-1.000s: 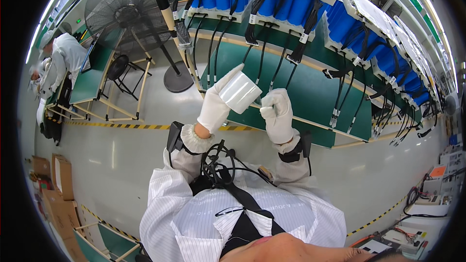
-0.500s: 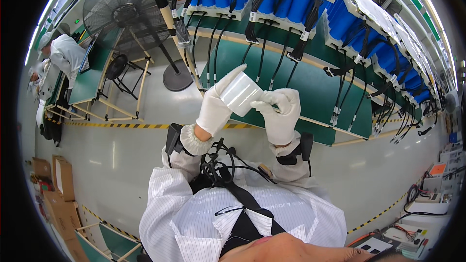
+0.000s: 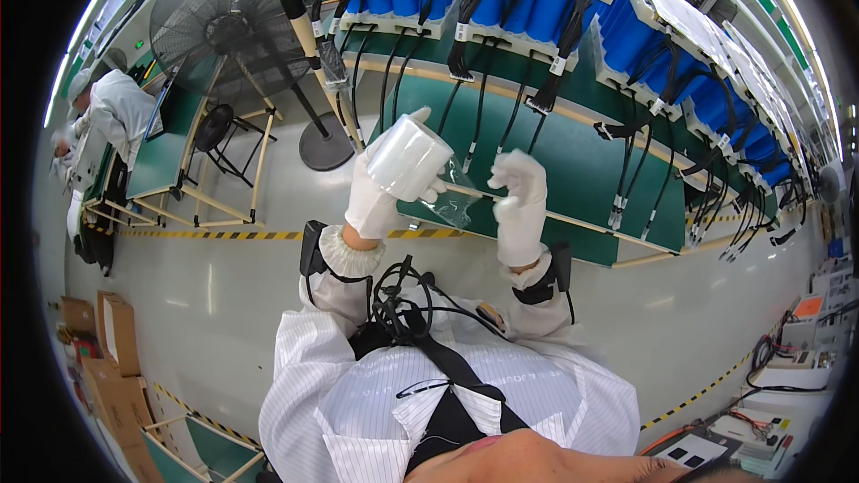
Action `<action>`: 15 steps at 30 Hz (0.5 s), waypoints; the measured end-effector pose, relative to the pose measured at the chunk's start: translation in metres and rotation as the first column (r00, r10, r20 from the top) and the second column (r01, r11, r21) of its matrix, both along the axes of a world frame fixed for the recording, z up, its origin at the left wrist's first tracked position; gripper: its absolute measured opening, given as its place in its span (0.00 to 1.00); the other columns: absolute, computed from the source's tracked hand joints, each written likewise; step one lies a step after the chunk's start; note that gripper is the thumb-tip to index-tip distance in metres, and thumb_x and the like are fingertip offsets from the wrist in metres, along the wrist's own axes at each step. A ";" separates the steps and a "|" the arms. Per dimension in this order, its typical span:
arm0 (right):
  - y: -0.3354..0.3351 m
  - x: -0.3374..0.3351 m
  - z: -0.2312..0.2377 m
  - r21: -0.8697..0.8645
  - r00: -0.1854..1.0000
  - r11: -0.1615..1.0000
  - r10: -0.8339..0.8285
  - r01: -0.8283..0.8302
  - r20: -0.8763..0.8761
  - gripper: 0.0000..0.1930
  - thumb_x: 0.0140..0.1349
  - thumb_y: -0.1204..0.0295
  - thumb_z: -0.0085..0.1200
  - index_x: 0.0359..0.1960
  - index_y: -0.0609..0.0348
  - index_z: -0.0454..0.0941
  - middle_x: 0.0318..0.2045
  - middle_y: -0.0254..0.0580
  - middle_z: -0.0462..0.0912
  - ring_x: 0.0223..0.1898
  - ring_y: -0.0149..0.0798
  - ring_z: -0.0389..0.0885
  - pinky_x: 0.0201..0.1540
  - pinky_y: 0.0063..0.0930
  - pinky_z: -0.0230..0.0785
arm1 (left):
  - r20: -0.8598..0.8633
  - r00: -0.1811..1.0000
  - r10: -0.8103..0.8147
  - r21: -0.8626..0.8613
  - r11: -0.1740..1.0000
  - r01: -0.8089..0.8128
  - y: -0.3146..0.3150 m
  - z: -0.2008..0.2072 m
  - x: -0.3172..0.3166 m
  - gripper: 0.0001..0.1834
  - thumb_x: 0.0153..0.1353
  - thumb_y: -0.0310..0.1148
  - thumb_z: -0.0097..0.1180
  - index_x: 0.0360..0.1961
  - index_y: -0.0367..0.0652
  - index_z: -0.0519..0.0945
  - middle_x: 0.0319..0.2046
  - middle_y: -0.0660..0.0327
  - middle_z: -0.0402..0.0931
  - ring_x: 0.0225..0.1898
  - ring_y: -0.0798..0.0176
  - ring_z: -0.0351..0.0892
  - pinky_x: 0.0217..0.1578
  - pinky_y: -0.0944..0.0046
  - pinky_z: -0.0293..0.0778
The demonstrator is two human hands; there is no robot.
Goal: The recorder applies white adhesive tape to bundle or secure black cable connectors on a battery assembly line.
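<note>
A roll of clear plastic film (image 3: pixel 411 159) is gripped in my gloved left hand (image 3: pixel 370 197), whose fingers wrap round behind it. From its right side a loose, crinkled flap of film (image 3: pixel 454 204) hangs down. To the right, my gloved right hand (image 3: pixel 522 207) is raised, fingers loosely curled and apart from the thumb. A gap separates it from the flap, and I see nothing in it. Both hands are over the near edge of a green-topped workbench (image 3: pixel 582 188).
Rows of blue cylindrical cells (image 3: pixel 537 4) with black cable bundles (image 3: pixel 557 80) line the bench's far side, cables draping toward me. A large floor fan (image 3: pixel 228 31) stands at the left, near a black stool (image 3: pixel 215 125). A person in white (image 3: pixel 121 112) works farther left. Cardboard boxes (image 3: pixel 119 335) sit lower left.
My left hand has shifted left and tilted the roll, now showing more of its side. A film flap has come loose and hangs. My right hand has moved away from the roll.
</note>
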State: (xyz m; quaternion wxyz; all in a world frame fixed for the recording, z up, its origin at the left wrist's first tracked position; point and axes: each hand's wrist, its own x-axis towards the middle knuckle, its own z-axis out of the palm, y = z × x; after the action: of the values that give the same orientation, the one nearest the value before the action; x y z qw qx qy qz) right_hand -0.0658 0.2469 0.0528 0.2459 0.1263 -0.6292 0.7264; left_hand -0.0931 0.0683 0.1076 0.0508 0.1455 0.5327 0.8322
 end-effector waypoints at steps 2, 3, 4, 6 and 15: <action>0.005 0.000 -0.010 -0.155 0.975 0.963 0.224 -0.220 0.012 0.40 0.60 0.39 0.42 0.59 0.64 0.59 0.53 0.45 0.70 0.50 0.37 0.73 0.51 0.29 0.67 | 0.053 0.998 -0.037 0.059 0.998 0.034 0.002 0.004 0.001 0.24 0.62 0.30 0.51 0.59 0.33 0.66 0.35 0.60 0.78 0.29 0.71 0.79 0.29 0.75 0.75; 0.001 0.001 -0.012 -0.248 0.939 0.928 0.317 -0.278 0.135 0.45 0.58 0.33 0.35 0.60 0.64 0.58 0.53 0.46 0.70 0.48 0.38 0.74 0.49 0.29 0.68 | 0.053 0.999 -0.010 0.053 0.999 0.008 0.005 0.002 0.000 0.24 0.61 0.29 0.52 0.58 0.33 0.67 0.36 0.61 0.78 0.31 0.72 0.78 0.30 0.75 0.75; -0.002 0.002 -0.017 -0.230 0.910 0.913 0.377 -0.336 0.171 0.44 0.58 0.34 0.36 0.60 0.64 0.58 0.54 0.45 0.70 0.48 0.37 0.74 0.49 0.28 0.68 | 0.052 0.999 0.015 0.046 0.999 -0.017 0.009 -0.001 -0.002 0.25 0.60 0.28 0.54 0.58 0.33 0.68 0.36 0.61 0.78 0.32 0.73 0.77 0.32 0.76 0.74; -0.007 0.003 -0.015 -0.261 0.853 0.875 0.466 -0.407 0.235 0.39 0.60 0.39 0.41 0.59 0.63 0.60 0.52 0.43 0.71 0.47 0.34 0.74 0.47 0.25 0.68 | -0.155 0.985 0.074 -0.089 0.992 -0.088 0.017 -0.003 -0.002 0.26 0.57 0.26 0.56 0.58 0.33 0.68 0.37 0.62 0.78 0.33 0.74 0.76 0.34 0.77 0.73; 0.040 0.009 0.004 -0.233 0.926 0.937 0.310 -0.260 0.217 0.08 0.61 0.69 0.57 0.38 0.60 0.77 0.30 0.30 0.77 0.31 0.22 0.71 0.35 0.16 0.65 | -0.404 0.914 0.045 -0.318 0.930 -0.187 0.061 0.000 -0.013 0.26 0.52 0.34 0.63 0.52 0.35 0.73 0.42 0.62 0.78 0.33 0.72 0.75 0.37 0.72 0.73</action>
State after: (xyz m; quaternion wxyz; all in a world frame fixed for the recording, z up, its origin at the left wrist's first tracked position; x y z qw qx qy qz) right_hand -0.0564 0.2866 0.0572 0.0673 0.0988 -0.5536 0.8242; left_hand -0.1061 0.1291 0.1078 -0.0815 0.2645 0.6791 0.6799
